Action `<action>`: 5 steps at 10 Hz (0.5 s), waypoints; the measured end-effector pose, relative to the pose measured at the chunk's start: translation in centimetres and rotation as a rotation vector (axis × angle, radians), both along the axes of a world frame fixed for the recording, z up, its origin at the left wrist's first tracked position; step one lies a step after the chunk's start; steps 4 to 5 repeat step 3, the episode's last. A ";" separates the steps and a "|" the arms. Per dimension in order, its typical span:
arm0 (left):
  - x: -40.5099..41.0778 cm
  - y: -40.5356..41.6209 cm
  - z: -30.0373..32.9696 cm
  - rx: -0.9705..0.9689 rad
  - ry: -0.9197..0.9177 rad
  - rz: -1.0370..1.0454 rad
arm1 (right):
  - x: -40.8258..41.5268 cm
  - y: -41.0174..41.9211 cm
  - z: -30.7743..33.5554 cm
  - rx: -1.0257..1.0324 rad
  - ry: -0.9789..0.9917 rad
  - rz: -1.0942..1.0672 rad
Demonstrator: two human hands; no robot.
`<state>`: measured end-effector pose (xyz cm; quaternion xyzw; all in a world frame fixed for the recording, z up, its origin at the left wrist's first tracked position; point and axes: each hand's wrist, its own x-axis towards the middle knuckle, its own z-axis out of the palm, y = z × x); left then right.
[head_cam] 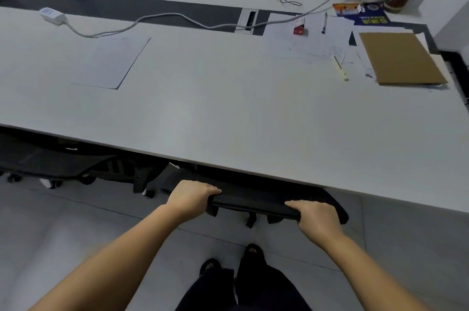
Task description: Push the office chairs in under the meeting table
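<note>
While I look down, both hands wrap the chair back's top edge | left hand [189, 197] curled shut on it | right hand [316, 217] likewise | office chair [253, 203]: black mesh, curved back, seat under the table | meeting table [203, 112]: smooth matte white slab | second mesh chair [63, 158] tucked in at left

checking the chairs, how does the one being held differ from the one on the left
The held chair has the left hand and right hand on its backrest; the left chair is untouched. The held chair sits straight ahead, the left one off to the side. Both are black and tucked partly under the table.
</note>
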<state>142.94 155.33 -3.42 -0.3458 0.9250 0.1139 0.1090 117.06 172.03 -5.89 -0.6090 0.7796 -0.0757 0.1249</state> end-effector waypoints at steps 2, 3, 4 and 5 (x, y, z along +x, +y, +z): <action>1.8 1.7 -1.6 0.034 0.065 -0.085 | 0.7 1.6 -0.4 0.039 -0.108 0.049; 4.2 5.1 -3.3 -0.080 0.090 -0.197 | 1.4 4.9 -1.9 0.016 -0.005 0.234; 4.2 5.1 -3.3 -0.080 0.090 -0.197 | 1.4 4.9 -1.9 0.016 -0.005 0.234; 4.2 5.1 -3.3 -0.080 0.090 -0.197 | 1.4 4.9 -1.9 0.016 -0.005 0.234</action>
